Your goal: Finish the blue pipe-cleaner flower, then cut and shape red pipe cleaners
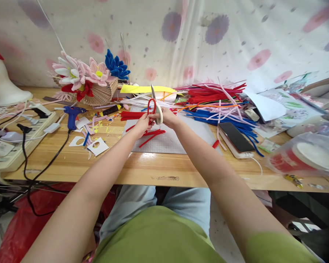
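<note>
Red stem (pixel 148 106), looped, above mat (pixel 171 143); left hand (pixel 140 126) pinches its lower part. Right hand (pixel 169 117) grips scissors (pixel 161 112) beside it, over mat. Judged: stem light, soft-piled, bendable, kinks easily; best taken by fingertips low on loop. Stem ends hidden by fingers; blade opening unclear.

Smooth, lightly glossy wood seen in the tabletop (pixel 98 166), fuzzy matt red stems (pixel 132 115) laid on a smooth grey mat (pixel 181 140), shiny metal shown in the scissor blades (pixel 152 92), glossy glass on the phone (pixel 235 137), thin clear plastic wrapped around a cup (pixel 309 155), matt cloth worn as a green shirt (pixel 156 237)
</note>
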Tool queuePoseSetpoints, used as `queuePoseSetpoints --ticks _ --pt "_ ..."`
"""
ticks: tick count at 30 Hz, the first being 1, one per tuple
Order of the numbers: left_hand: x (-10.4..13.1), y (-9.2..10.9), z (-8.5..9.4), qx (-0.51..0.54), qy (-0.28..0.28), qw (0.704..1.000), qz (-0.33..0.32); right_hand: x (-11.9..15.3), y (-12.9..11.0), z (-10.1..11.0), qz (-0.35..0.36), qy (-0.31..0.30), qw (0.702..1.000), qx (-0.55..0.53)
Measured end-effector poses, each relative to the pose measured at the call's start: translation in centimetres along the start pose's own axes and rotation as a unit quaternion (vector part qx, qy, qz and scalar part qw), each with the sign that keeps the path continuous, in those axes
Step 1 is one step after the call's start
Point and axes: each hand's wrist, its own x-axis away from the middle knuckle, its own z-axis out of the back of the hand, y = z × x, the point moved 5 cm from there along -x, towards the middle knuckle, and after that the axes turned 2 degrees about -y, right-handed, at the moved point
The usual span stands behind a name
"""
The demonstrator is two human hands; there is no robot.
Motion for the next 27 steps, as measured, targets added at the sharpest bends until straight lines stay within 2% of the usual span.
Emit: queuePoseSetpoints --ticks 5,12,18,22,24,27 --pt "0.4 0.1 -0.3 0.034 -0.052 0.998 0.009 -0.2 0.2 0.0 -0.018 0.019 0.999 -0.029" --pt "0.8 0.1 0.0 0.029 -0.008 0.999 0.036 0.4 -0.8 -0.4 -0.051 0.058 0.994 0.077" --pt "0.9 0.2 -0.2 0.037 -0.021 0.998 0.039 0.6 -1.1 -0.4 -0.047 0.057 0.993 0.089" --pt "0.8 0.4 -0.2 0.018 -0.019 0.999 0.041 0.4 -0.5 -0.4 -0.038 0.058 0.997 0.028" --pt "0.9 0.4 -0.1 0.003 -0.025 0.999 0.042 0.2 0.0 -0.4 -0.052 0.059 0.996 -0.044" --pt "1.3 0.1 0.0 -0.004 -0.048 0.998 0.041 0.0 0.2 0.2 -0.082 0.105 0.974 -0.181"
